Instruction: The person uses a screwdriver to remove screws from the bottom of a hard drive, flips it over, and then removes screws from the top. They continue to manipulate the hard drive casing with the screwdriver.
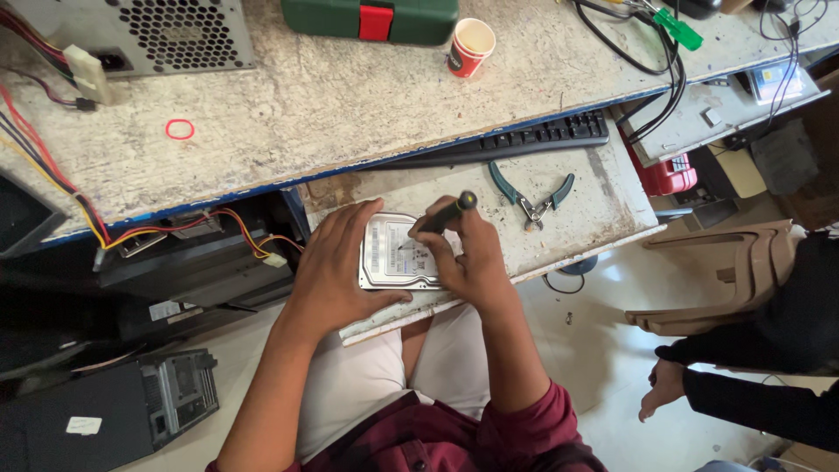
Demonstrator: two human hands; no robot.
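**Hard drive under a screwdriver on the pull-out shelf**

Silver hard drive (398, 253) lying flat, label side up, on the worn pull-out shelf (594, 205) below the bench top (350, 96), close to the shelf's front edge. Left hand (336, 267) spread wide and pressed against the drive's left edge, thumb along its near edge, fingers reaching past the far corner. Right hand (472, 258) closed around a dark-handled screwdriver (444, 215), handle slanting up and to the right, tip down on the drive's top face near the label.

Just beyond the right hand, teal-handled pliers (531, 194) resting on the shelf with handles splayed; behind them a black keyboard (524, 140) tucked under the bench edge. On the bench top: a red rubber band (179, 129), a red-and-white paper cup (470, 46), a green case with a red latch (371, 17), a grey power supply (157, 33) with coloured wires (52, 175) trailing down the left side. At the lower right, another person's hand (662, 389) in a dark sleeve, well apart from the work
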